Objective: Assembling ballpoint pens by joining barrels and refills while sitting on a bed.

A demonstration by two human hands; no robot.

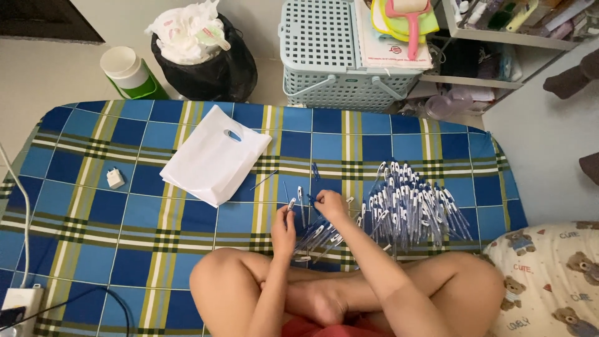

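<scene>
- Sitting cross-legged on a blue plaid mattress (143, 249), working pens just ahead of the knees.
- Pinching one blue-and-white pen (292, 204) in the left hand (284, 232), fingers closed on its lower end, clip end pointing up and away.
- Closing the right hand (331, 205) on a small blue part (312, 200) at the fingertips; too small to tell whether a cap or a refill.
- Holding the two hands near each other, not touching, above a small loose batch of pens (318, 237) lying between them and the shins.
- Keeping the big heap of pens (409, 203) just to the right of the right hand, within easy reach, fanned out and overlapping.
- Risking a slip: the small part looking easy to drop into the plaid pattern or among the loose pens, since the pinch is only at the fingertips.
- Risking a sweep: the right forearm passing close over the batch, likely to scatter or mix pens with the heap if lowered.
- Leaving stray thin refills (265, 180) near the white plastic bag (215, 156), well apart from both hands and easy to overlook.
</scene>
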